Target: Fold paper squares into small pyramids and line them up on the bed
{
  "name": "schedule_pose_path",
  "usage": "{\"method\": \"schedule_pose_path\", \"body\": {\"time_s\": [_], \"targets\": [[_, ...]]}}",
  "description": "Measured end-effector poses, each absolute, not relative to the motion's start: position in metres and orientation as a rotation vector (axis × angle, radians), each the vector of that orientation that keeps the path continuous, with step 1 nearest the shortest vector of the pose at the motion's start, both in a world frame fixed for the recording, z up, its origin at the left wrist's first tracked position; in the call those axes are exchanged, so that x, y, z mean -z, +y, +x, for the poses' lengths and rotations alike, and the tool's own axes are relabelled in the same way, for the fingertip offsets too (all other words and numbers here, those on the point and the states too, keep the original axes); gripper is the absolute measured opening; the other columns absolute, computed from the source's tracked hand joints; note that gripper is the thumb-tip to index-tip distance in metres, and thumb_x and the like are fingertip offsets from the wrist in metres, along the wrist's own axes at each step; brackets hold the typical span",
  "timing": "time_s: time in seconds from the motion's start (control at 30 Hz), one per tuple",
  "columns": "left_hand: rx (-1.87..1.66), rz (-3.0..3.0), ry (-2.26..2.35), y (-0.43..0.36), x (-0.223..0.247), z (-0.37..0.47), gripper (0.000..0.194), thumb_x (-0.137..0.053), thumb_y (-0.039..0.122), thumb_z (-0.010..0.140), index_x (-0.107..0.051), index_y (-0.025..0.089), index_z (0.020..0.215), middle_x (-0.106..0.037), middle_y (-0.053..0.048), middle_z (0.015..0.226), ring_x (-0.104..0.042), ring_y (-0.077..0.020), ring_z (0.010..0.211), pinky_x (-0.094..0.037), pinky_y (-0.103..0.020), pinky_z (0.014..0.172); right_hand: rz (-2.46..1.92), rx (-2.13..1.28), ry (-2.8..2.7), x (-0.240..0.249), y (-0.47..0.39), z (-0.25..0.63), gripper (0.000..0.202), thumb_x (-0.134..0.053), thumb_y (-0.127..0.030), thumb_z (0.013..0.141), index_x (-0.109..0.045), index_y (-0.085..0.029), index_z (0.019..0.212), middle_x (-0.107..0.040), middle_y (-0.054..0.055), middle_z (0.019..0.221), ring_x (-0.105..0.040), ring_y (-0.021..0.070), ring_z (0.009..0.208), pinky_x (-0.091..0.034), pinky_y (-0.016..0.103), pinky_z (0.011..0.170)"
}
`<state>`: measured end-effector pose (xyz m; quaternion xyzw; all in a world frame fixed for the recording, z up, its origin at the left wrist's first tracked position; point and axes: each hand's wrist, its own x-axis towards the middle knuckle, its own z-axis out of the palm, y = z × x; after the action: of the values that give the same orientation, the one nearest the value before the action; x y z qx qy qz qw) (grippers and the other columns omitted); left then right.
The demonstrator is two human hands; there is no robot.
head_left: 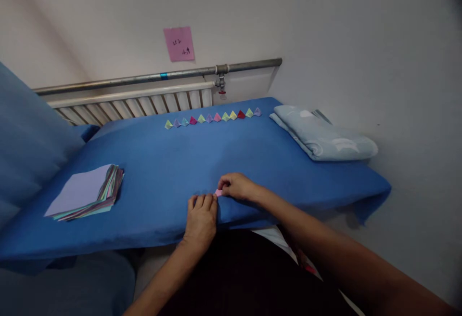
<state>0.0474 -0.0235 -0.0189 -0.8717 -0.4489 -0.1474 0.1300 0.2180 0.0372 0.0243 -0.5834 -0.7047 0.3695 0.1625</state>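
A small pink folded paper [218,192] lies near the front edge of the blue-covered table. My right hand [236,186] is closed, its thumb and fingertips pinching the paper's right side. On the left, my left hand [202,214] rests palm down with the fingers bent and close together, and its index side grips the paper's left edge. My fingers cover most of the paper, so its exact shape is hidden. Farther back, a row of small folded paper pieces [217,117] in green, purple, blue, red, pink and yellow runs across the cloth.
A stack of coloured paper sheets [81,188] lies at the left, a lilac one on top. A folded light-blue blanket [321,135] sits at the right against the wall. Behind the table are a radiator [137,101], a metal pipe [130,81] and a pink note [179,44].
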Motion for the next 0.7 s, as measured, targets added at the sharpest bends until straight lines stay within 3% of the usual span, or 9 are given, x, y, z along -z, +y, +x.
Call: {"method": "schedule_pose_path", "body": {"time_s": [0.37,0.5,0.7], "targets": [[0.508,-2.546,-1.347,-0.023,0.018,0.048,0.04,-0.043,0.003,0.082,-0.06,0.013,0.117,-0.064,-0.012,0.109,-0.055,-0.0243,0.095,-0.043,-0.042,0.085,-1.576,-1.02,-1.908,-0.018,0.031,0.224,0.008,-0.065,-0.013,0.07,-0.067,-0.019,0.075,-0.061,-0.003,0.066,-0.052,0.0102,0.06,-0.039,0.021,0.057],[0.726,-2.561,-1.42,-0.018,0.024,0.043,0.04,-0.042,0.003,0.083,-0.059,0.014,0.116,-0.064,-0.013,0.111,-0.056,-0.0239,0.096,-0.046,-0.04,0.081,-1.535,-1.024,-1.762,-0.008,0.02,0.232,0.017,-0.055,-0.014,0.078,-0.064,-0.017,0.092,-0.063,0.0,0.078,-0.057,0.0105,0.071,-0.045,0.021,0.066],[1.103,-2.644,-1.607,-0.009,0.021,0.039,0.031,-0.042,0.007,0.084,-0.057,0.017,0.109,-0.065,-0.009,0.102,-0.059,-0.0216,0.097,-0.047,-0.04,0.085,-1.377,-1.039,-1.613,0.001,0.01,0.235,0.015,-0.054,-0.015,0.076,-0.064,-0.019,0.087,-0.061,0.0,0.082,-0.055,0.0107,0.071,-0.046,0.023,0.069]]}}
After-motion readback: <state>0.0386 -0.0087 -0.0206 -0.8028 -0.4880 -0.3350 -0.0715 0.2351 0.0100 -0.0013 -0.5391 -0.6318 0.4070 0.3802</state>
